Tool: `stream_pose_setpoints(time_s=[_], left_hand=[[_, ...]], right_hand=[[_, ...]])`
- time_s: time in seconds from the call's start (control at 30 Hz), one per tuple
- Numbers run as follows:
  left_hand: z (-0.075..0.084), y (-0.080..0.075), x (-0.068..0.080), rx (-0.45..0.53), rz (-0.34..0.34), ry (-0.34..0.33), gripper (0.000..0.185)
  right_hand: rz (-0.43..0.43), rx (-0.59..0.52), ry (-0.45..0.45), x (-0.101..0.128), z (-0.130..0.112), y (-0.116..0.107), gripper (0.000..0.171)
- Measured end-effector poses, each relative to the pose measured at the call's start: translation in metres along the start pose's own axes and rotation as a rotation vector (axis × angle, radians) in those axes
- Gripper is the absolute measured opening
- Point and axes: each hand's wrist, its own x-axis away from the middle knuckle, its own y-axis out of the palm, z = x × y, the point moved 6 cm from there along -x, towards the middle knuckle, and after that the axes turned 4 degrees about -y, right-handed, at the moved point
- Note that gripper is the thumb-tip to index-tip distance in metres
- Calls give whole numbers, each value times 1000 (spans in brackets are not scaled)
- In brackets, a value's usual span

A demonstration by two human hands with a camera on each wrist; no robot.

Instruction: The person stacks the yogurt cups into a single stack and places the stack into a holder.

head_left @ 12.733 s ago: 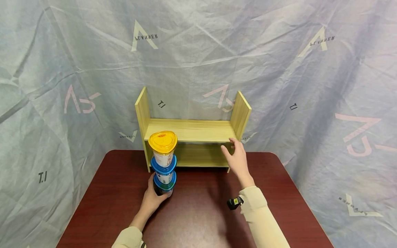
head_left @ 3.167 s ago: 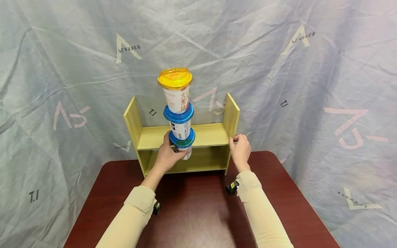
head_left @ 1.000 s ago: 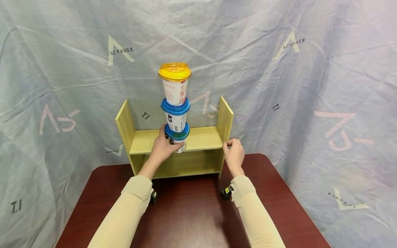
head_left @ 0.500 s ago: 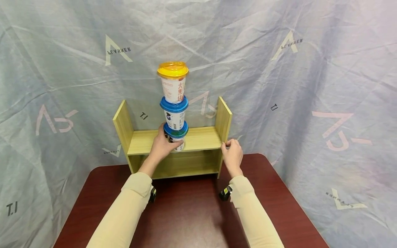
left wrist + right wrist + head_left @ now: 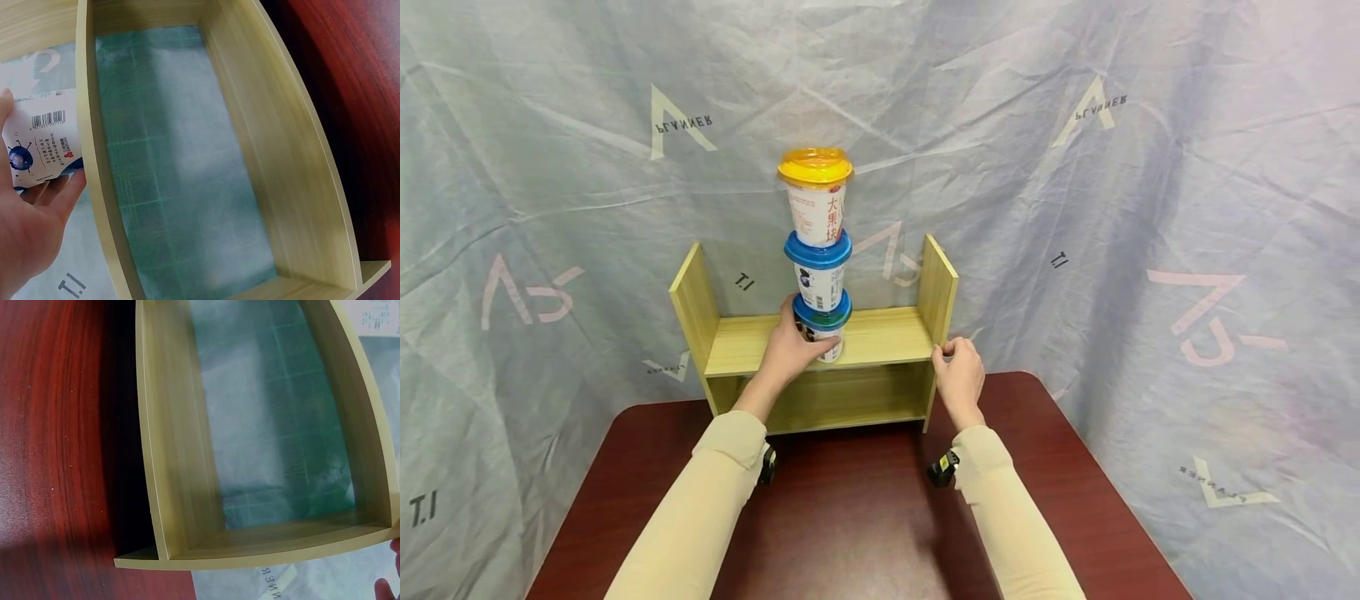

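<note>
In the head view, three lidded cups stand stacked: a yellow-lidded cup on top, a blue-lidded cup in the middle and another blue-lidded cup at the bottom. My left hand grips the bottom cup between thumb and fingers, over the upper board of a light wooden shelf. That cup's label shows a barcode in the left wrist view. Whether its base touches the board I cannot tell. My right hand has bent fingers, the tips against the front edge of the right side panel.
The shelf's lower compartment lies below the cups, and its left side panel rises left of them. It stands at the back of a dark red table. A grey printed cloth hangs behind.
Earlier the stack stood low at the shelf's left front; my left hand has raised it to the upper board, lately edging it back. My right hand went to the side panel and has stayed.
</note>
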Motion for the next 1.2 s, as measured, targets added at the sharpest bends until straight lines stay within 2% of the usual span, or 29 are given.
stream_pose_setpoints(time_s=[0.6, 1.2], left_hand=[[-2, -2, -8, 7, -2, -21, 110], [-8, -2, -11, 25, -13, -42, 115]], right_hand=[[5, 1, 18, 2, -1, 1, 19], [-34, -2, 56, 5, 5, 1, 19]])
